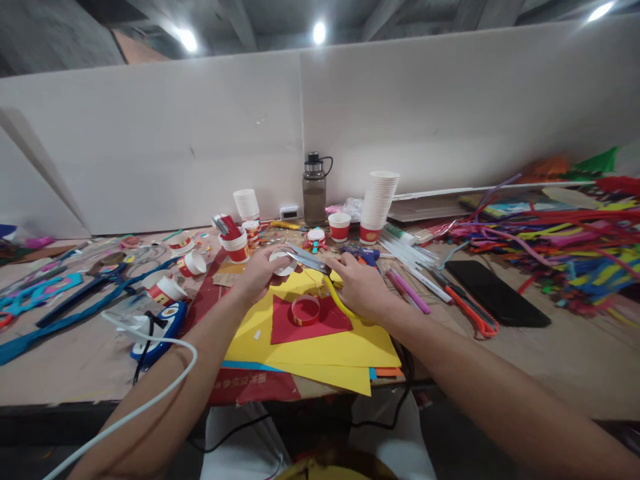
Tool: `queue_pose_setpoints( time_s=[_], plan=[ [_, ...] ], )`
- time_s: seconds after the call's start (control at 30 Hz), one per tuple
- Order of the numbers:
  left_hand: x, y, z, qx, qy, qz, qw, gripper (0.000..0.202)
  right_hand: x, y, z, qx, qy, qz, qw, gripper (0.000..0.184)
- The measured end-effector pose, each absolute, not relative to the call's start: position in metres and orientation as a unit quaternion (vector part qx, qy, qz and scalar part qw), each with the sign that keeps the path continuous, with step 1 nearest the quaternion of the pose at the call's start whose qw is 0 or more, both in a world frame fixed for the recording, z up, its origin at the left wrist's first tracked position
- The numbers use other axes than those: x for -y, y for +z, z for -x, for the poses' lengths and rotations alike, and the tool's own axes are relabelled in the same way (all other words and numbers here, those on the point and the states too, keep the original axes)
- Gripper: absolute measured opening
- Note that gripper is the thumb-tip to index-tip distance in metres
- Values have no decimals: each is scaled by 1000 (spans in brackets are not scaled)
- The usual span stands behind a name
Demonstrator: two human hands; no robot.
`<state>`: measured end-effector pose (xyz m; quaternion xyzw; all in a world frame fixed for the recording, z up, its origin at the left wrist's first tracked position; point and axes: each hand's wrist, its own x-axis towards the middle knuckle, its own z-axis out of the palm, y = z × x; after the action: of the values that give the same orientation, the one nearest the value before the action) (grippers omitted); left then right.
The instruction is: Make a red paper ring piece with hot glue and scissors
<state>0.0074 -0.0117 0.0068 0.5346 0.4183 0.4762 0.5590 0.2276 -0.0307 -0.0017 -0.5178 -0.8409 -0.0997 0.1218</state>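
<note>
Beyond the red sheet [331,319], our left hand [257,272] pinches a round white piece [281,265]; our right hand [359,283] grips yellow-handled scissors [310,261].

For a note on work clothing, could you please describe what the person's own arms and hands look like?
The left hand and right hand are ungloved. The left forearm and right forearm are bare where they show: no sleeve, watch or bracelet is visible. Rings would be too small to tell. A white cable crosses in front of the left forearm.

The table [560,373] carries yellow sheets [320,355], a bottle [315,195], paper cups [377,208] and a phone [495,292].
</note>
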Motion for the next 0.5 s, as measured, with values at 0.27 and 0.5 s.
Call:
queue_pose_setpoints(
  time_s=[0.27,0.5],
  plan=[
    [14,6,-12,-431,456,-550,551,28,31,-2,-227,841,-99,525,90,53],
    [14,5,-12,-431,450,-563,542,24,31,-2,-227,843,-93,522,94,55]
  ],
)
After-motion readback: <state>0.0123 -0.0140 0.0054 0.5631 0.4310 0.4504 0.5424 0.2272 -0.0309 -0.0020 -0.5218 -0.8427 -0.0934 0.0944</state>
